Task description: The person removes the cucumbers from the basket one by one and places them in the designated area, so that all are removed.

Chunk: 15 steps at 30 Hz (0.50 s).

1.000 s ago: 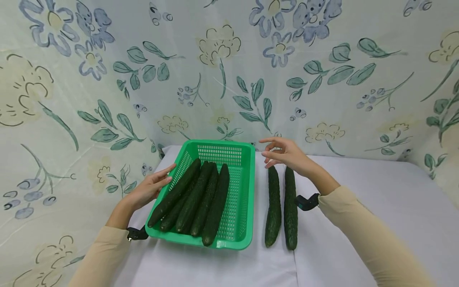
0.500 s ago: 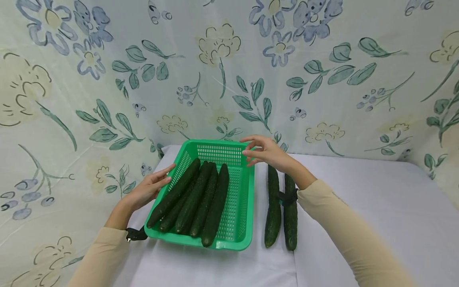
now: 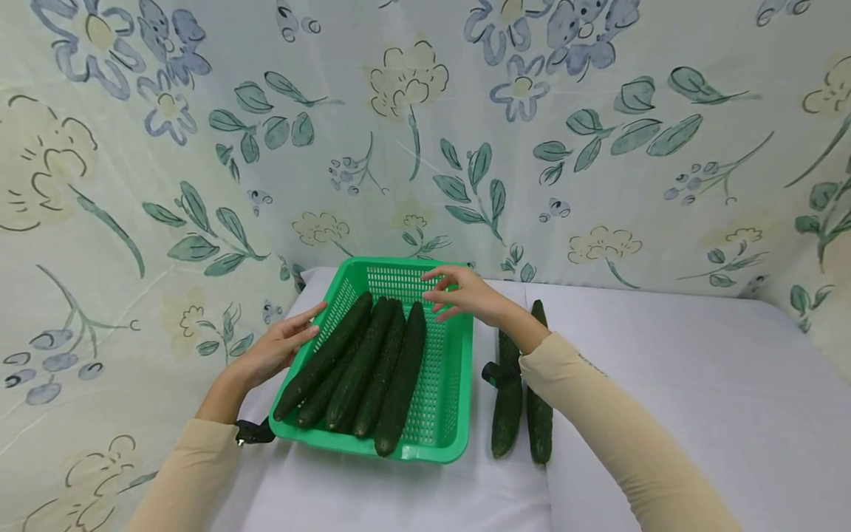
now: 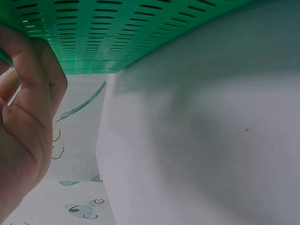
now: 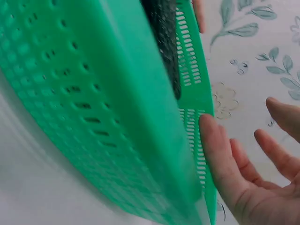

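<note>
A green slotted basket [image 3: 459, 384] sits on the white table and holds several long dark cucumbers [image 3: 399, 369] lying lengthwise. My left hand [image 3: 282, 347] rests flat against the basket's left rim with its fingers straight; the left wrist view shows that hand [image 4: 23, 117] beside the basket's wall [image 4: 117, 33]. My right hand [image 3: 462, 295] hovers with spread, relaxed fingers over the basket's far right corner and holds nothing. In the right wrist view the right hand [image 5: 243, 187] is close to the basket's rim [image 5: 192, 117]. Two more cucumbers [image 3: 507, 414] lie side by side right of the basket, partly hidden by my right forearm.
A flower-printed cloth [image 3: 598, 148] hangs as a backdrop behind and to the left of the table. White tablecloth [image 3: 698, 384] stretches away to the right of the two loose cucumbers.
My right hand has moved left, from above the far ends of the two loose cucumbers to over the basket's far right corner. The left hand and the basket have stayed in place.
</note>
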Each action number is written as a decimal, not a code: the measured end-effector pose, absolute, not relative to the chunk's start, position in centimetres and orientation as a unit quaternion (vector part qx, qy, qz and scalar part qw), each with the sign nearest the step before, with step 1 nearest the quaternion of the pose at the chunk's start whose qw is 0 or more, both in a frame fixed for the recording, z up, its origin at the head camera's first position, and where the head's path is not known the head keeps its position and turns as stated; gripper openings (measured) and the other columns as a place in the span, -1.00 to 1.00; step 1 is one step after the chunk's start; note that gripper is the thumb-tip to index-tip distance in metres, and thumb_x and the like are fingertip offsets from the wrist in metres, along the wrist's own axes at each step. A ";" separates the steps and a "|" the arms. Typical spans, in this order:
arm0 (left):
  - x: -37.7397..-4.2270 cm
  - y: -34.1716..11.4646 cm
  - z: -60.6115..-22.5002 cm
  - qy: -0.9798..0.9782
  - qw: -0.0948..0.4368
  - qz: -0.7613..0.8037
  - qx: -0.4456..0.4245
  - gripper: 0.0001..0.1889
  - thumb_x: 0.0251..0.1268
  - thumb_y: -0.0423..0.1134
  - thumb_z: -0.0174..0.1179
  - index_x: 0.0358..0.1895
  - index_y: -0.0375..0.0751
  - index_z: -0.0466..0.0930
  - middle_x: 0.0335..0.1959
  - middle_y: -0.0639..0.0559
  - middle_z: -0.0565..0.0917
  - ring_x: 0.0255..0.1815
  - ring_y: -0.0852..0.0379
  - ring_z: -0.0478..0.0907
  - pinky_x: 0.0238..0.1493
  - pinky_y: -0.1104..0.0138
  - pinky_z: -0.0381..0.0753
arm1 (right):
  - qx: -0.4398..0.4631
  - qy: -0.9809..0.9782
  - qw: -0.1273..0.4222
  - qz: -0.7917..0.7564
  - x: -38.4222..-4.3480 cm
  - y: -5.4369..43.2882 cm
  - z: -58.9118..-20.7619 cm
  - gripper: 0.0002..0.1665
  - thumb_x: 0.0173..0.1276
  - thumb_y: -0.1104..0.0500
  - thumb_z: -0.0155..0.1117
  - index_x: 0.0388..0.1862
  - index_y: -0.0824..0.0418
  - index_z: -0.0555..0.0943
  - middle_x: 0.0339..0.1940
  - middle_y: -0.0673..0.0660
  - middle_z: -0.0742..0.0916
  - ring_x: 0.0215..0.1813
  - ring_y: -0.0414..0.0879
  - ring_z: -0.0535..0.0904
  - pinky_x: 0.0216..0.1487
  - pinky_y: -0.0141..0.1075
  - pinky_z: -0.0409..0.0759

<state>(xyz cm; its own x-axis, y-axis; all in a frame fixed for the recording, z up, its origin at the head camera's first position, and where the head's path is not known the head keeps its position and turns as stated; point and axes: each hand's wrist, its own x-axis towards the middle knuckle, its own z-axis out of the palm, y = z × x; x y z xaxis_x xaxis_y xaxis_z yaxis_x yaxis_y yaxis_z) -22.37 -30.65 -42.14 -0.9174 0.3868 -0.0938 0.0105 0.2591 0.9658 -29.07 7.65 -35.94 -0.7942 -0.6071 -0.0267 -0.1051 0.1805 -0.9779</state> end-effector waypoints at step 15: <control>-22.4 -30.6 -42.0 0.763 0.166 0.612 0.124 -0.39 0.64 -0.12 -0.06 0.63 0.08 0.00 0.24 -0.22 0.33 -0.70 0.19 0.06 -0.60 0.25 0.15 | -0.184 0.755 0.262 -0.572 -28.0 5.3 -37.7 -0.49 0.46 0.33 0.25 0.35 0.37 0.43 -0.04 0.39 0.50 0.13 0.47 0.49 -0.01 0.18 0.58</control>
<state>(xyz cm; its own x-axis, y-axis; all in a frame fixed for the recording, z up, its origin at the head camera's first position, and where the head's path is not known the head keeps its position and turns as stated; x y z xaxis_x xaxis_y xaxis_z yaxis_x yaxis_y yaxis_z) -22.41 -30.64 -42.03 -0.9143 0.3923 -0.1012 -0.0139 0.2194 0.9755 -28.05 5.32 -37.70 -0.7948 -0.5781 -0.1845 0.0214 0.2773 -0.9606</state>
